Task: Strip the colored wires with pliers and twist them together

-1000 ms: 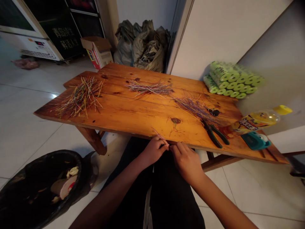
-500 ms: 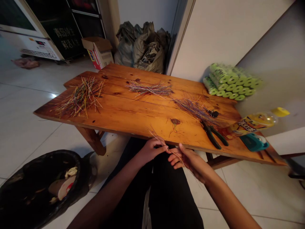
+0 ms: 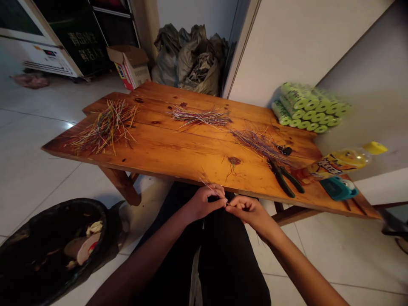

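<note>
Thin wires (image 3: 208,185) run through both hands, held over my lap at the table's front edge. My left hand (image 3: 208,200) pinches them, with their loose ends sticking up and to the left. Close against it, my right hand (image 3: 245,208) has thumb and fingertips closed on the same wires; the far ends trail below that hand. On the wooden table (image 3: 153,153) lie a multicoloured wire pile (image 3: 110,125) at the left, a neater wire bundle (image 3: 199,116) in the middle, and a purplish wire bundle (image 3: 258,144) at the right. A few short wire pieces (image 3: 232,168) lie nearer me.
Dark-handled pliers (image 3: 285,178), a drink bottle (image 3: 341,163) and a teal tape dispenser (image 3: 339,188) are on the table's right. Green-wrapped rolls (image 3: 309,108) sit behind. A lined bin (image 3: 102,221) stands at lower left; sacks (image 3: 197,61) and a cardboard box (image 3: 132,66) lie beyond the table.
My right hand's fingers, which were spread out under the wires, have curled into a pinch beside the left fingertips. My left hand keeps its hold. The view has shifted slightly.
</note>
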Demonstrator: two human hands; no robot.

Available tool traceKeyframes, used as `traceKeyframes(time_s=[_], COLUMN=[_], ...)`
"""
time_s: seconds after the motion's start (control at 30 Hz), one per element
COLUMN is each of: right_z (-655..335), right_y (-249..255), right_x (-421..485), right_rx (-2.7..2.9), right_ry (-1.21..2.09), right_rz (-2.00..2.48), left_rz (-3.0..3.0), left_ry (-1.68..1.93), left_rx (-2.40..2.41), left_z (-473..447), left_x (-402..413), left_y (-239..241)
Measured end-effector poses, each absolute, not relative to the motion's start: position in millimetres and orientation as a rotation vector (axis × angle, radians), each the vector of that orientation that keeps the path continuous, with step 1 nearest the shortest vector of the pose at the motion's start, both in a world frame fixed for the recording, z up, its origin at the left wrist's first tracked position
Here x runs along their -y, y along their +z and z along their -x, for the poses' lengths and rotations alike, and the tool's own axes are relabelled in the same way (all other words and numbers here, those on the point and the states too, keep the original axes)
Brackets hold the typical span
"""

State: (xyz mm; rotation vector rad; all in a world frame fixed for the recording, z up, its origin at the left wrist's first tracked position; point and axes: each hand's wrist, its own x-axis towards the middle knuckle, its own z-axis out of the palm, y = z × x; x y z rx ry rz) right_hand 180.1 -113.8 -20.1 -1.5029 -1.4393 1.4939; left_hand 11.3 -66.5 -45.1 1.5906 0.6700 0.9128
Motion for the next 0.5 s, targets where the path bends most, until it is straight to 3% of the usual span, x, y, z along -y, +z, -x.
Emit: traceKeyframes(time_s=[0.33, 0.5], right_z=[-177.0, -170.2], right_y=[-14.5, -15.5], right_x=[121.8, 127.9], right_rx=[1.904, 1.904], right_ry=[0.693, 0.495], right_rz=[1.662, 1.626], left_rz=[-1.538, -1.467], left_ry=[0.939, 0.992], left_rx=[-0.711, -0.754], left_z=[-15.2, -17.3], left_x=[67.1, 68.5], left_y=[-48.6, -53.6])
